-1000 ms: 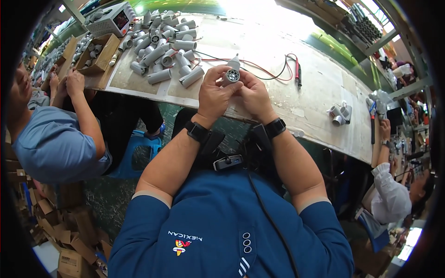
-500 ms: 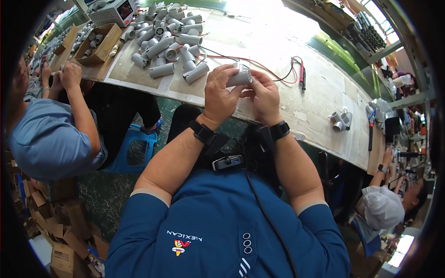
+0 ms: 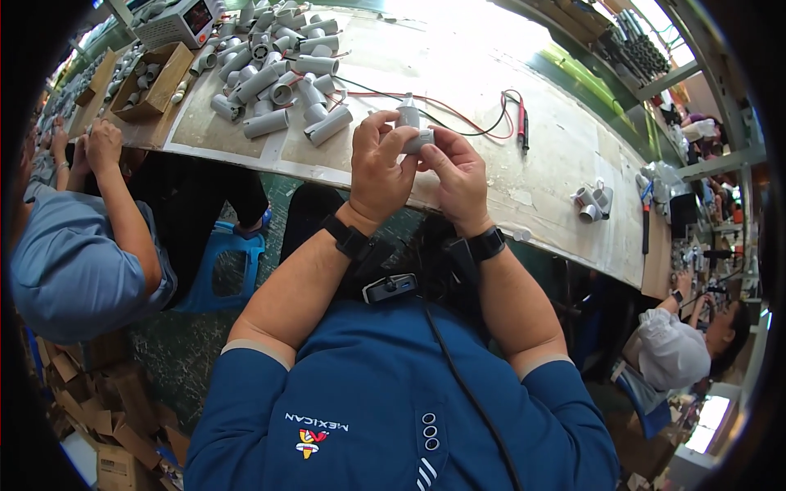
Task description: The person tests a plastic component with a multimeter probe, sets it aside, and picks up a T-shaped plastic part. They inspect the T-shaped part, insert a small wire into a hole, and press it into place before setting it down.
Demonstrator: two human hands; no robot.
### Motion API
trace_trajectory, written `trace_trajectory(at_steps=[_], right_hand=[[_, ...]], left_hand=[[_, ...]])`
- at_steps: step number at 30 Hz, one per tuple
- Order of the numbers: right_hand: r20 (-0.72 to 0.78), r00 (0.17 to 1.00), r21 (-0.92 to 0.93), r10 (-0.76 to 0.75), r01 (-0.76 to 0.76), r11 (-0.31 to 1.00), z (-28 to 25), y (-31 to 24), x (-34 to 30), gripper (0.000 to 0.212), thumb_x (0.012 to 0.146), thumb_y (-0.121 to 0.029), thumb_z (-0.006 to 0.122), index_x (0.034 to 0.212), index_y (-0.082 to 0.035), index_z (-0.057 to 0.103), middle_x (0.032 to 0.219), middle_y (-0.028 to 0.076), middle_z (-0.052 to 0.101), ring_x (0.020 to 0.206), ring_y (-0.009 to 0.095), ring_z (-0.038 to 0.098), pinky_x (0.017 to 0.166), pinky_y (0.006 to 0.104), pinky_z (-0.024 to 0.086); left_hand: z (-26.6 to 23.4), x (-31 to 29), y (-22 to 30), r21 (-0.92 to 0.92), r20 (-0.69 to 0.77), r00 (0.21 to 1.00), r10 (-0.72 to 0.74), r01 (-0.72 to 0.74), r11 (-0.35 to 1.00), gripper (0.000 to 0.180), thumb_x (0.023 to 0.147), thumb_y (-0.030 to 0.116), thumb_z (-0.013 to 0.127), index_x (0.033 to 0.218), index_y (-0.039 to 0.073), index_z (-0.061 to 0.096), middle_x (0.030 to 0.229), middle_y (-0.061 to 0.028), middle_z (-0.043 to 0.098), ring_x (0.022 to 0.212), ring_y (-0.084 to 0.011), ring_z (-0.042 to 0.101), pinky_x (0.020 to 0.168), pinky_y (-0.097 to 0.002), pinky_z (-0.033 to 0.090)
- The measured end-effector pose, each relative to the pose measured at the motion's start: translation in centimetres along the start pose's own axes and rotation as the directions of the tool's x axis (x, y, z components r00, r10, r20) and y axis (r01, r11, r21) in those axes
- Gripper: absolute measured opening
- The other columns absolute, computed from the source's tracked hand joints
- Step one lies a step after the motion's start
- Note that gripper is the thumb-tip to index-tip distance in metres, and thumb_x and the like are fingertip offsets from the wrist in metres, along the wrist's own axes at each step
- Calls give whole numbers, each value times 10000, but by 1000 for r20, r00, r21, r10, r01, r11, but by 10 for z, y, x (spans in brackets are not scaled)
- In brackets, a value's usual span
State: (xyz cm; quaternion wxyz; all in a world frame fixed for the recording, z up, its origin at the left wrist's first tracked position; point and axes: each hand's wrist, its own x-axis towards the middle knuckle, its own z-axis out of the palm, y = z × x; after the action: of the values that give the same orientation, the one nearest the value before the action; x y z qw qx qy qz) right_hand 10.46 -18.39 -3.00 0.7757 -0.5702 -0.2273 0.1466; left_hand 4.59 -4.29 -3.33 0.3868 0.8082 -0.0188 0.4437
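Above the near edge of the worktable, my left hand (image 3: 379, 168) and my right hand (image 3: 458, 180) both grip a grey plastic tubular part (image 3: 407, 114). One tube of it points up and away from me, and a shorter round section sits between my fingertips. My left fingers curl round its left side; my right thumb and fingers pinch the right end. Much of the part is covered by my fingers. Beyond my left hand lies a heap of similar grey tubular parts (image 3: 266, 123), some with red and black wires.
Red and black test probes (image 3: 522, 127) lie on the worktable (image 3: 467, 74) with their leads. To the right are a few grey parts (image 3: 589, 211) and a red-and-blue handled tool (image 3: 647, 217). A cardboard box (image 3: 170, 92), a display instrument (image 3: 174, 26) and a co-worker (image 3: 82, 254) are at left.
The grey part has been turned in my hands: its tube, mostly sideways before, now points up and away. The table has shifted slightly left in the view.
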Motion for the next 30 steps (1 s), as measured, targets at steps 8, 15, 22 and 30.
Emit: trace_trajectory(at_steps=[8, 15, 22, 30], right_hand=[[-19, 998, 37, -58, 58, 998, 0, 2, -3, 364, 1018, -41, 665, 1362, 51, 590, 1202, 107, 696, 1054, 154, 657, 926, 285, 552], [-41, 994, 43, -99, 100, 994, -1, 5, -3, 397, 1006, 14, 652, 1391, 44, 559, 1243, 108, 671, 1101, 157, 647, 991, 291, 537], [-36, 991, 31, -126, 127, 991, -6, 9, -2, 426, 993, 61, 640, 1408, 22, 549, 1281, 100, 648, 1141, 155, 635, 1023, 296, 531], [11, 979, -48, -204, 204, 978, -3, 7, -3, 452, 969, 107, 631, 1403, 4, 556, 1356, 111, 626, 1191, 166, 626, 1033, 298, 528]], left_hand=[[0, 4, 3, 115, -49, 999, 3, 2, 993, 680, 731, 55, 818, 1342, 62, 520, 1346, -209, 503, 1221, -387, 522, 990, -459, 487], [0, 3, 3, -33, -24, 997, -74, 74, 997, 779, 734, 46, 828, 1410, 48, 440, 1386, -211, 476, 1270, -411, 503, 1055, -480, 470], [1, 2, -9, -292, -49, 999, -17, 2, 957, 812, 812, -6, 820, 1490, 69, 380, 1533, -183, 381, 1367, -286, 497, 1111, -426, 478], [-3, 8, -19, -613, 325, 874, -361, 486, 623, 614, 840, 21, 838, 1370, 53, 528, 1446, -165, 449, 1298, -303, 564, 1100, -455, 513]])
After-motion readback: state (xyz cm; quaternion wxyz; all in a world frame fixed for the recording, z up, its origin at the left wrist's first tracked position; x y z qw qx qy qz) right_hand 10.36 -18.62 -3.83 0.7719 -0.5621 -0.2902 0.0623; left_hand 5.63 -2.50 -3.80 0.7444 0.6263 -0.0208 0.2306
